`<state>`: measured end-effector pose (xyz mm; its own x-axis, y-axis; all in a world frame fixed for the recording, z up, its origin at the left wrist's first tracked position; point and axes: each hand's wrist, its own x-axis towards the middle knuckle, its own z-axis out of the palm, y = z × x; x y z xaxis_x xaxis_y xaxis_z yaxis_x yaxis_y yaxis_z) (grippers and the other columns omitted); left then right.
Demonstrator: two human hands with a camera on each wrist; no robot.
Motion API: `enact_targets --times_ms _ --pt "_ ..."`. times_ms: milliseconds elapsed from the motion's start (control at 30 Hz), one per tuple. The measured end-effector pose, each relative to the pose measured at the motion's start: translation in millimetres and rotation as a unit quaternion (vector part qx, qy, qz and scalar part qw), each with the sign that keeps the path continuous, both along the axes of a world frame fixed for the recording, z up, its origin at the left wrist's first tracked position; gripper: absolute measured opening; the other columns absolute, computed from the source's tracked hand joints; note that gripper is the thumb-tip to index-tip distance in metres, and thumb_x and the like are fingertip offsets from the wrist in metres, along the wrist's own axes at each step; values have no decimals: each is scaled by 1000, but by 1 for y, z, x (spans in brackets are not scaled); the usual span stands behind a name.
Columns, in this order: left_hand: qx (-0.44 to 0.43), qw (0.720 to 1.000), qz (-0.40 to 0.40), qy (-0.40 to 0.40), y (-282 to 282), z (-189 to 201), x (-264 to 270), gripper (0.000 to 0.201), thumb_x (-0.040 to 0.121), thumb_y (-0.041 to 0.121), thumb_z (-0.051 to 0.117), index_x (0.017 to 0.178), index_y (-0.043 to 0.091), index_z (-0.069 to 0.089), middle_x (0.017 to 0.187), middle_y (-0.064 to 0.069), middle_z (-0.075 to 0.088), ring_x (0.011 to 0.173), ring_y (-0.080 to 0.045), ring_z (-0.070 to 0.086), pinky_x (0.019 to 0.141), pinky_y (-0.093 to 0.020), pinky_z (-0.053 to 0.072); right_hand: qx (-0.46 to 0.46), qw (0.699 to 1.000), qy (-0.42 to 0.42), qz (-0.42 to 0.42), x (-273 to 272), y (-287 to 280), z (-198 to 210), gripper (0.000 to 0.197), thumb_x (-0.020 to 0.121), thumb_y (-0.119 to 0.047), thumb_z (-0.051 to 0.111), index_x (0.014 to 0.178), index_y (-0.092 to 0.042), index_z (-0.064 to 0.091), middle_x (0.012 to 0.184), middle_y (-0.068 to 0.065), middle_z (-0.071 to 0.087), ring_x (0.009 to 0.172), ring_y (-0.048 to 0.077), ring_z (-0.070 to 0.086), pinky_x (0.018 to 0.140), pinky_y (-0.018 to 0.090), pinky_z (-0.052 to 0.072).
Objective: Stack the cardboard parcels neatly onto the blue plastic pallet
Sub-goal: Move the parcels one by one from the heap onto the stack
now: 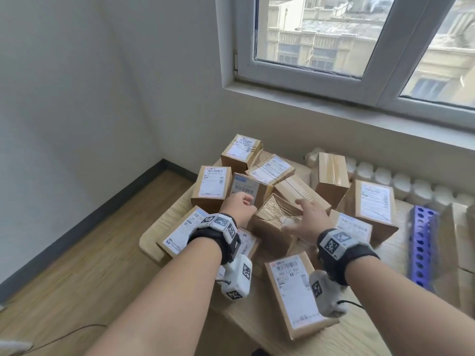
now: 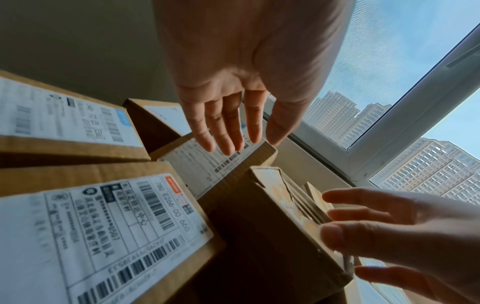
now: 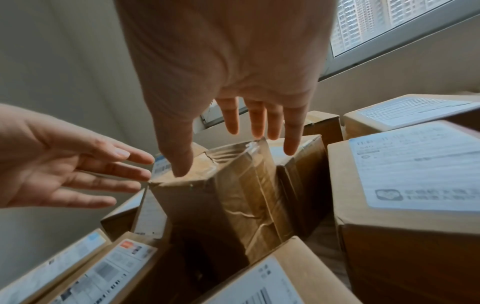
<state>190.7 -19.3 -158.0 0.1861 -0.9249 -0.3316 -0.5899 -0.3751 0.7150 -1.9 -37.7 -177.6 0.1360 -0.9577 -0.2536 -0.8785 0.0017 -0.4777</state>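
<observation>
Several cardboard parcels lie in a loose heap on a light wooden table (image 1: 154, 227). In the middle stands a crumpled, tape-wrapped parcel (image 1: 275, 217) (image 2: 275, 222) (image 3: 233, 185). My left hand (image 1: 244, 204) (image 2: 228, 131) hovers at its left, fingers straight, over a labelled parcel (image 1: 244, 188) (image 2: 205, 164). My right hand (image 1: 305, 214) (image 3: 249, 131) is spread above the taped parcel's right side, holding nothing. Each hand also shows in the other's wrist view: the right hand (image 2: 384, 236), the left hand (image 3: 78, 170). A blue perforated pallet (image 1: 421, 247) stands at the table's right, blurred.
A white radiator (image 1: 401, 183) runs under the window (image 1: 334, 47) behind the heap. More parcels sit at the far right (image 1: 460, 242) and near the front edge (image 1: 295, 291). Wood floor (image 1: 77, 265) lies to the left, with a cable on it.
</observation>
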Motion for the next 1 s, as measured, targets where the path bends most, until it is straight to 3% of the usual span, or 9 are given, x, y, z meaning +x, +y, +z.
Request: enact_targets --times_ms 100,200,367,500,600,733,800,867,1000 --pt "21 1000 -8 7 -10 -13 0 35 91 19 61 126 21 58 125 -1 61 113 -19 57 96 -35 49 32 999 21 12 3 -9 -15 107 65 -44 85 151 -22 24 149 5 36 135 23 36 111 41 37" --pt "28 999 -17 8 -18 -19 1 35 91 19 62 126 20 59 125 0 61 113 -18 57 92 -30 48 44 997 56 30 7 -14 -25 114 63 -47 85 152 -22 19 152 5 33 139 24 31 115 45 33" --pt "33 999 -43 0 -23 -19 1 34 88 23 65 122 19 63 122 0 63 111 -18 59 87 -28 50 18 997 70 14 10 -15 -21 98 63 -45 81 144 -19 32 137 4 44 128 24 39 108 41 39" --pt "34 998 -58 18 -22 -8 0 31 90 34 63 117 20 64 116 0 65 104 -19 63 95 -40 52 1 998 48 -27 6 -11 -4 93 61 -46 80 139 -18 37 128 3 48 117 21 45 99 38 46" --pt "33 996 -74 32 -18 8 -1 26 92 46 56 105 24 62 107 2 65 101 -18 63 93 -43 53 -15 998 41 -55 1 -4 15 89 62 -45 80 136 -16 39 121 4 47 112 21 46 95 36 48" --pt "37 995 -76 62 -11 35 -6 39 95 56 44 89 20 57 95 -4 63 89 -21 62 90 -43 54 -25 995 9 -91 -8 10 40 94 59 -48 78 138 -16 39 115 2 45 108 20 48 94 38 50" --pt "41 993 -64 92 -7 47 -9 44 98 55 39 98 16 59 100 -5 64 90 -20 64 89 -42 55 -34 994 -6 -104 -12 20 54 91 61 -49 77 138 -16 39 116 1 45 107 19 48 92 36 50" --pt "50 989 -56 124 -3 59 -12 52 99 55 35 116 11 59 106 -7 62 92 -22 65 88 -42 55 -57 992 -22 -114 -16 31 68 88 62 -47 77 136 -16 42 116 1 47 105 19 49 91 35 50" --pt "95 974 -46 201 9 77 -17 70 95 65 32 138 11 46 113 -14 62 93 -28 68 86 -43 57 -123 983 -58 -120 -22 56 90 91 62 -34 82 140 -16 39 126 2 46 115 19 48 101 37 46"
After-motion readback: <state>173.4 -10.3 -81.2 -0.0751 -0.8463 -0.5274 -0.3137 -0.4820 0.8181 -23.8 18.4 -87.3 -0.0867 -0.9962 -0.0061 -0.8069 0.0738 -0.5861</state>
